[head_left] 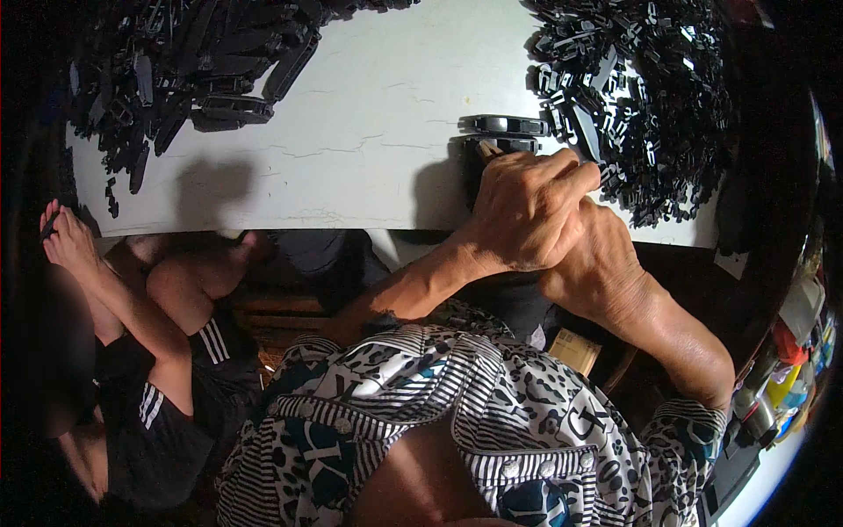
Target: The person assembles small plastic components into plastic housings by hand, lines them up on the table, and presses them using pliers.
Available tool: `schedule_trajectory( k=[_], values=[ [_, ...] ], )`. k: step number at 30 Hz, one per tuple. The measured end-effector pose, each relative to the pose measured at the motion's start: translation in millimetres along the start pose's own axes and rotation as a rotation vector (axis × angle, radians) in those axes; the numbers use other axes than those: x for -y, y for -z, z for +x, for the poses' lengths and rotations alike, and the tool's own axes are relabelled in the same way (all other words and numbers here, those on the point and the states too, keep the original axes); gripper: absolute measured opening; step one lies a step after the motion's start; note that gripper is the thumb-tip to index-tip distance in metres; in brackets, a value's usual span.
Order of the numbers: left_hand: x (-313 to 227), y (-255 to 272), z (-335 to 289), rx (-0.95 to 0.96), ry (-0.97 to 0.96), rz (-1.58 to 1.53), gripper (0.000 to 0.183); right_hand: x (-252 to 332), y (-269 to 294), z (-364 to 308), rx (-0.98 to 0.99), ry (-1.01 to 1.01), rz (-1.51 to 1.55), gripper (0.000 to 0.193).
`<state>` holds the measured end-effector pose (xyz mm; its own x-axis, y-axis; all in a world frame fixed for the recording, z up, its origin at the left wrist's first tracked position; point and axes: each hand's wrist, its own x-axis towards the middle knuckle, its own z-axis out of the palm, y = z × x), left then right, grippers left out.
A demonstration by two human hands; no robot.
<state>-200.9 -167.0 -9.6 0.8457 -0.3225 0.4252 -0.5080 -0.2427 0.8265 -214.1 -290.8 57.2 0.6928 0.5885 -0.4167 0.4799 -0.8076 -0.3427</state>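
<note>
At the table's front edge my left hand [522, 211] is closed, knuckles up, and overlaps my right hand [601, 255]. The right hand is curled in beside and partly beneath it. What the fingers of either hand grip is hidden behind the knuckles. Just beyond the left hand, a long black plastic part [500, 143] lies close to its fingertips, partly covered; whether they touch it I cannot tell. A similar glossy black part [505, 126] lies parallel behind that one.
Small black parts with shiny clips form a large pile [650, 114] at the right of the white table [369, 132]. Longer black pieces make another pile [211, 61] far left. A co-worker's hand [70, 237] holds something dark at left. Mixed items [781, 386] stand at far right.
</note>
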Motion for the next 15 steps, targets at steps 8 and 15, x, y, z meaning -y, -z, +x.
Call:
schedule_trajectory(
  k=[8,15],
  values=[
    [4.0,-5.2,-0.9,-0.022,0.033,0.003,0.022,-0.3,2.0,1.3,0.081,-0.070,-0.047,0.018],
    [6.8,-10.1,2.8,-0.094,-0.045,-0.027,0.019,-3.8,1.8,3.8,0.052,-0.060,-0.069,0.019]
  ],
)
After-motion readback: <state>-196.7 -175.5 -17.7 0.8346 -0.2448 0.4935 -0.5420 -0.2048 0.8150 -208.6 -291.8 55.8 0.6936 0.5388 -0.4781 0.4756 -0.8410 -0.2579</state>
